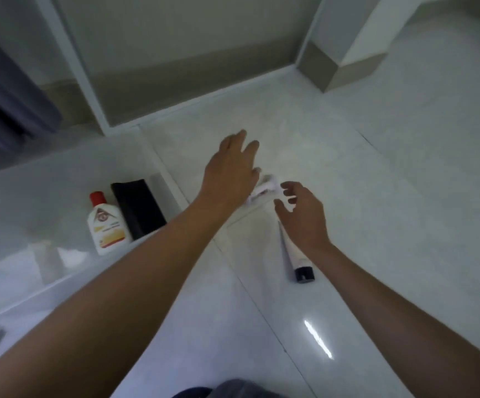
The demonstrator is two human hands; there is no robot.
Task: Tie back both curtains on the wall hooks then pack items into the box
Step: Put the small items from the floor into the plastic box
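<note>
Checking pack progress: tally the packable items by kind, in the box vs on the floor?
Bottles: 1, white bottle with a red cap, in the clear box
Black pouches: 1, black pouch, in the box
Tubes: 1, white tube with a black cap, on the floor
Small white items: 1, blurred white item on the floor between both hands
Total: 4

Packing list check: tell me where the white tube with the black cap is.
In the head view, the white tube with the black cap lies on the floor tiles, outside the clear box, right of centre, just below the right hand.
</note>
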